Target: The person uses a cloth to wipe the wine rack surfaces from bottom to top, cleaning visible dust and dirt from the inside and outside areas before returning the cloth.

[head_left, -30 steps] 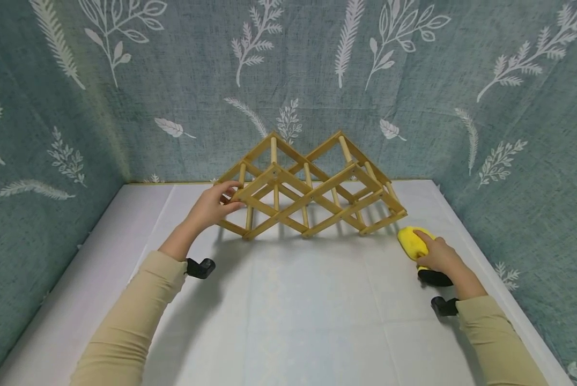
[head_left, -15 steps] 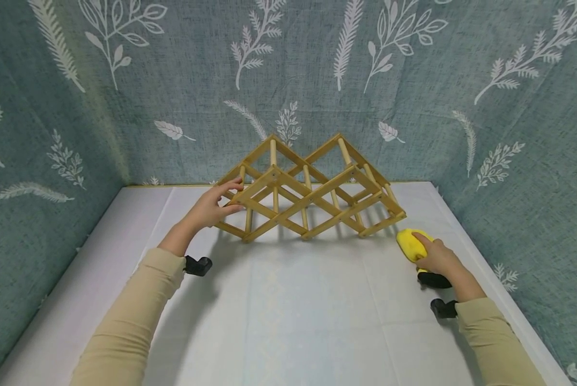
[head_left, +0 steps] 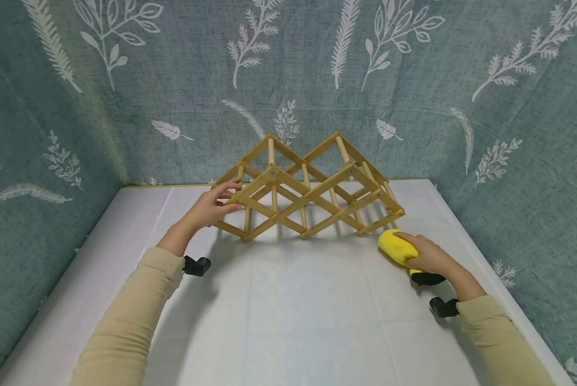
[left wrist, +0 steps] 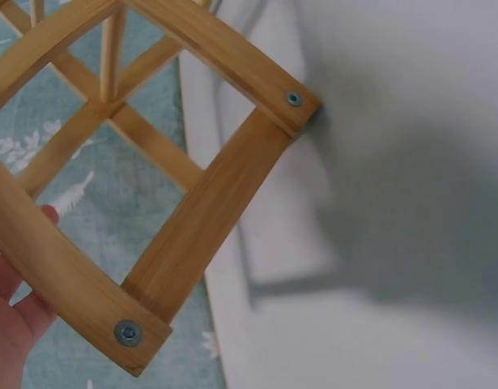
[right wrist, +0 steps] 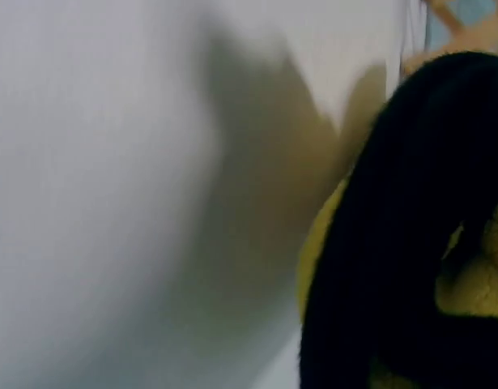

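Note:
A wooden folding wine rack (head_left: 290, 209), with crossed slats and round dowels, stands at the back of the table. My left hand (head_left: 206, 208) grips its left end, thumb and fingers about a slat. In the left wrist view, fingertips (left wrist: 28, 316) show behind the rack's slat (left wrist: 54, 259). To the right of the rack, my right hand (head_left: 428, 254) holds a yellow and black plush toy (head_left: 396, 247) from above. Fuzzy black fabric of the plush toy (right wrist: 394, 227) fills much of the right wrist view and hides the hand there.
A white cloth (head_left: 308, 311) covers the table. Grey-green curtains (head_left: 192, 86) with white leaf prints stand at the back and both sides. A black wrist mount (head_left: 197, 266) juts from the left cuff, and another black mount (head_left: 444, 307) from the right.
My right hand has moved left with the plush toy, bringing it closer to the rack's right end. The left hand and the rack stay nearly where they were.

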### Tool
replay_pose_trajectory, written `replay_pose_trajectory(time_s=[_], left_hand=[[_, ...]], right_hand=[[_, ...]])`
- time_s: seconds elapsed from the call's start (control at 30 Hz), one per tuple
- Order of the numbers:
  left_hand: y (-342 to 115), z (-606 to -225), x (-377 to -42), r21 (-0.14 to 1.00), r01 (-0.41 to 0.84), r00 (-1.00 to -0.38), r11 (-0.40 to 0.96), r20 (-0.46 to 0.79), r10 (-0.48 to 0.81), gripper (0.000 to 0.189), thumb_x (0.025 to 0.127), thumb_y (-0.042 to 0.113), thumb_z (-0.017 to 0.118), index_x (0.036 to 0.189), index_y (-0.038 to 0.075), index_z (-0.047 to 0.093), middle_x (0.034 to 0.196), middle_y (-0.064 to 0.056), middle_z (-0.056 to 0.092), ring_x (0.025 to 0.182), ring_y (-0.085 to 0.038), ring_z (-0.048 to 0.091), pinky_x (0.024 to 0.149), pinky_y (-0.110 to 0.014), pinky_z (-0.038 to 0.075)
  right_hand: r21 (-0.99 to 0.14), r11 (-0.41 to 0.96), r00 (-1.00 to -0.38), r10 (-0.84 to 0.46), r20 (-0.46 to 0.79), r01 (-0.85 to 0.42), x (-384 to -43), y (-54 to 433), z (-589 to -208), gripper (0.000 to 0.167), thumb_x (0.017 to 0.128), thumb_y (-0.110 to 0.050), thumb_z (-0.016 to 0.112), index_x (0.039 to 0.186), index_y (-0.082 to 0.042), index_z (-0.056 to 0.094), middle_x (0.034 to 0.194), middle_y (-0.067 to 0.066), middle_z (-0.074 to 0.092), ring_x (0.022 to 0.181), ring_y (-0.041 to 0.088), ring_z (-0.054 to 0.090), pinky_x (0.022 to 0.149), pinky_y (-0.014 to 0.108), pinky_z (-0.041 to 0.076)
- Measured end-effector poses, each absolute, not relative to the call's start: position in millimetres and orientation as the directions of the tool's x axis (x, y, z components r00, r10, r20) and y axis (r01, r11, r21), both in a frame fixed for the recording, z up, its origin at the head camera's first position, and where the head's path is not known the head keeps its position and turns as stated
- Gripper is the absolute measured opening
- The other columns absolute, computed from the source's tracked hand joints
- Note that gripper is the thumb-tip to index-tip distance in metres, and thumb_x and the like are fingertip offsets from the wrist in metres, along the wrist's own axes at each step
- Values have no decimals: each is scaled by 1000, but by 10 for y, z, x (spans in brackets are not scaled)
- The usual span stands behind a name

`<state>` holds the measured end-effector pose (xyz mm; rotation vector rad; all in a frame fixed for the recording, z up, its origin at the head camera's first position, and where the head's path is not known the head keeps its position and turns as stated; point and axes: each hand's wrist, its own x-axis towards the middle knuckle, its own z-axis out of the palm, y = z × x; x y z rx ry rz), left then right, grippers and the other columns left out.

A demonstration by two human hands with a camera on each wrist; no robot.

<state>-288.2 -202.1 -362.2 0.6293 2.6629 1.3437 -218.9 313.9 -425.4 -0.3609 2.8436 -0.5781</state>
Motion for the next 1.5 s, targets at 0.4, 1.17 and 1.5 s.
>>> replay_pose_trajectory(time_s=[0.4, 1.17, 1.5], left_hand=[[-2000, -3651, -2896, 784, 347, -903, 515, 131, 410, 48, 87, 23, 63, 131, 14, 45, 151, 4, 23, 121, -34, 45, 96, -50, 40], [-2038, -3612, -2891, 741, 377, -888, 556, 119, 444, 46, 89, 23, 60, 132, 13, 44, 151, 2, 22, 121, -37, 44, 97, -54, 37], [-2034, -3591, -2900, 727, 378, -887, 573, 107, 449, 46, 90, 17, 59, 133, 13, 44, 152, 0, 22, 121, -38, 43, 98, -57, 34]], right_hand=[[-333, 914, -937, -301, -178, -231, -2126, 2733, -4324, 65, 88, -44, 56, 139, -8, 37, 127, 32, 37, 96, 43, 54, 77, 58, 44], [-488, 820, -944, -330, 22, -298, -2362, 2771, -4348, 57, 77, 0, 60, 132, -2, 46, 123, 25, 52, 88, 28, 51, 71, 42, 41], [-649, 757, -996, -25, 89, -77, -2231, 3359, -3951, 62, 89, -15, 54, 144, -4, 26, 130, 30, 41, 95, 38, 48, 72, 44, 42]])
